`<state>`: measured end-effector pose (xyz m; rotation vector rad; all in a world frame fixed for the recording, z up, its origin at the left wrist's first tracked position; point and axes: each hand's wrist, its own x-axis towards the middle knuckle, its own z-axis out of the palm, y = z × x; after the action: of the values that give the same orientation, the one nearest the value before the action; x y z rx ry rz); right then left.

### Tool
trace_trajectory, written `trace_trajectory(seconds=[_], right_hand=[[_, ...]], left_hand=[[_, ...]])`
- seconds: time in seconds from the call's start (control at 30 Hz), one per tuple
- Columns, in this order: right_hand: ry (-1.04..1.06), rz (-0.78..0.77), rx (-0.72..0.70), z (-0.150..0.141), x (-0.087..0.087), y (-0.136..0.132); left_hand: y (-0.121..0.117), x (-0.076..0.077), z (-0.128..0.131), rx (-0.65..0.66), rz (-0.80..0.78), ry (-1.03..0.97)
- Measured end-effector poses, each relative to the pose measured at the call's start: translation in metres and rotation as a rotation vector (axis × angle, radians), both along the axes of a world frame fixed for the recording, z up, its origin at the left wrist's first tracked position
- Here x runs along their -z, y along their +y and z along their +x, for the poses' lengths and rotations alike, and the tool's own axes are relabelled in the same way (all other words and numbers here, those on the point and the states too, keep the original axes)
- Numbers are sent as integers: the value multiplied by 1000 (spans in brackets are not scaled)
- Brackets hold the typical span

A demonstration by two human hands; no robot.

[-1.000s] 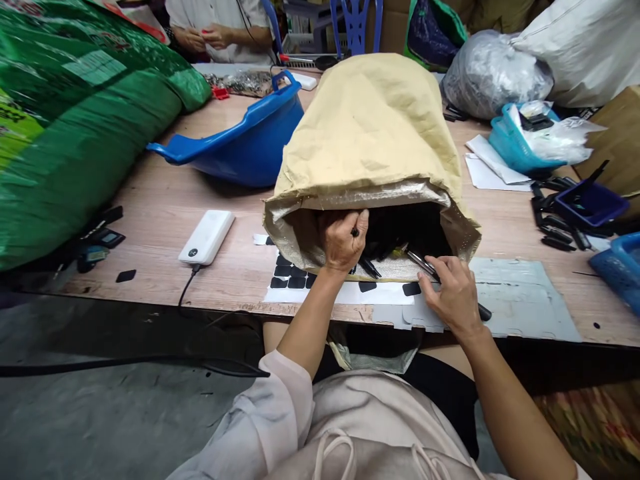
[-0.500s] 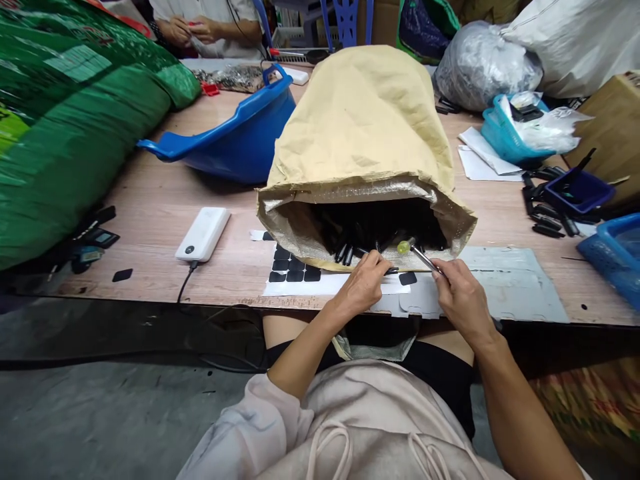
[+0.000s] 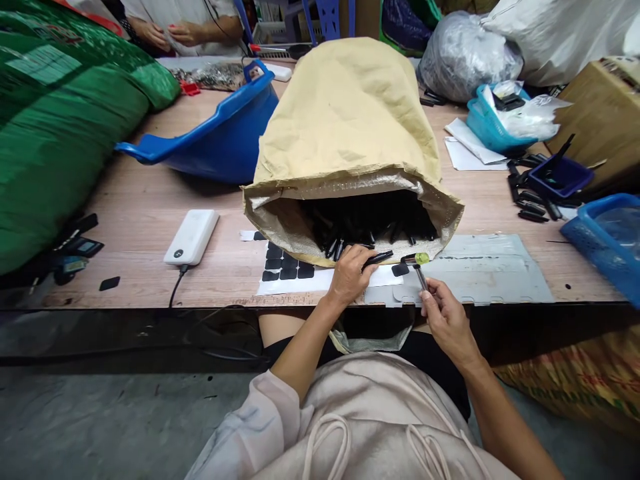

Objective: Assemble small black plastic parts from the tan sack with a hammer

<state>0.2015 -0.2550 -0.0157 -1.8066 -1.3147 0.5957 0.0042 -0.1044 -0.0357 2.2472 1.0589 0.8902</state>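
Note:
My left hand is closed on a slim black piece, whose far end points right past my fingers. Its exact kind I cannot make out. In my right hand is a small hammer with a metal handle and a yellow-green tip on its head. The hammer head lies just right of the black piece, apart from it. Behind both hands gapes the mouth of a tan sack, with many similar black pieces inside. A single black square pad lies below the hammer head.
White strips with rows of black pads lie left of my hands. A white power bank with a cable, a blue basin and green bags stand left. Right are a grey sheet, baskets and black pieces. A co-worker sits opposite.
My right hand has drawn the hammer down and its head has turned, with the yellow-green tip now to the right. The black piece in my left hand shows more clearly. The whole view has shifted slightly.

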Motion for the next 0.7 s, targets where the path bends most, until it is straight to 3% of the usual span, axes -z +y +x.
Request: trace_trajectory(seconds=[0.4, 0.7], right_hand=[[-55, 97, -48, -21, -9, 18], [-192, 205, -133, -34, -8, 38]], left_hand=[[10, -4, 2, -28, -213, 8], [13, -5, 8, -76, -225, 36]])
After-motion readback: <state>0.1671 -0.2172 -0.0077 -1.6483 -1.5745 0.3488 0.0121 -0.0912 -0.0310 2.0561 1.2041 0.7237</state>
